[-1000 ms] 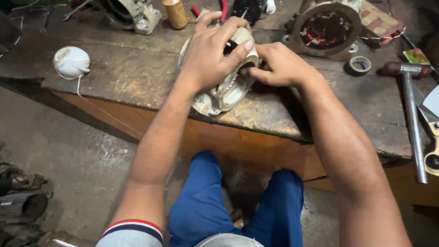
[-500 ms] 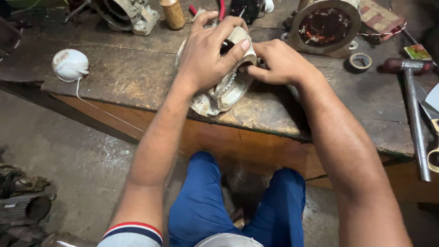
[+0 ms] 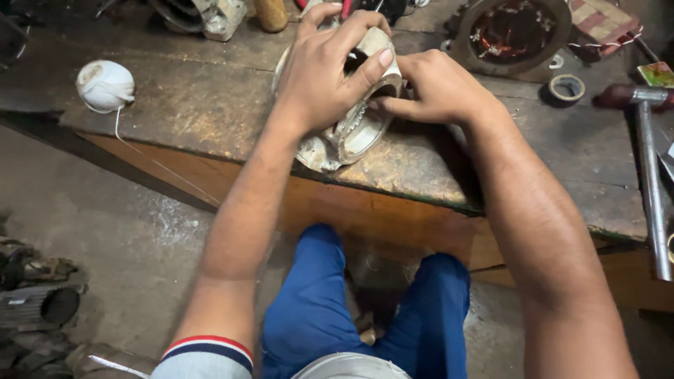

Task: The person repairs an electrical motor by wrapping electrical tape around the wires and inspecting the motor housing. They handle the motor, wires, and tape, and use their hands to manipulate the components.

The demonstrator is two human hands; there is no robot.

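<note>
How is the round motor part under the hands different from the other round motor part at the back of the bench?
The motor part under the hands is pale grey-white; the back motor part is dark, with reddish copper windings showing inside. The left hand grips the near one and the right hand touches it, while nobody touches the back one. The near one sits at the bench's front edge. Both are ring-shaped metal pieces.

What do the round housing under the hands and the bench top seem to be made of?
Round housing: likely cast metal, dull grey and grimy, with a pale ring inside. Bench top: apparently wood, worn and stained dark, with a bare orange-brown front edge. Both hands grip the housing.
</note>
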